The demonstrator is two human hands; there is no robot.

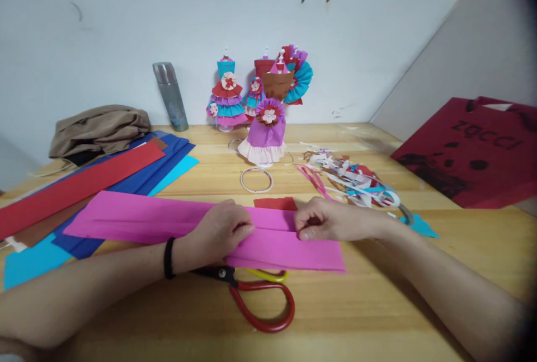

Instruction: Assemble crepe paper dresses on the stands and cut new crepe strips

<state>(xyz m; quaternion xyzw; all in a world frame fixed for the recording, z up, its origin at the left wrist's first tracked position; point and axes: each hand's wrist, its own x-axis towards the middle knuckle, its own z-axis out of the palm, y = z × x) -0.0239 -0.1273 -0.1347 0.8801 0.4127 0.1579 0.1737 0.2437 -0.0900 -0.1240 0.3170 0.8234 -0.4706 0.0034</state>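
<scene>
A long strip of pink paper (138, 212), likely crepe paper, stretches across the middle with a crease running along its length. My left hand (222, 230), a black band at its wrist, is closed with fingers curled on the strip's middle. Farther right, my right hand (329, 219) pinches the paper at the crease near its right end. Scissors (268, 328) with one red and one yellow handle lie on the table below the strip, their blades partly hidden under my left wrist. A red paper piece (274, 203) shows just behind the strip, between my hands.
Coloured paper sheets (84, 183) and a brown cloth (100, 127) lie at left. A grey flask (172, 99) stands behind. Several small paper dresses (266, 130) on stands are at the back, a ring (257, 179) before them. Paper scraps (352, 180) and a red bag (470, 155) are right.
</scene>
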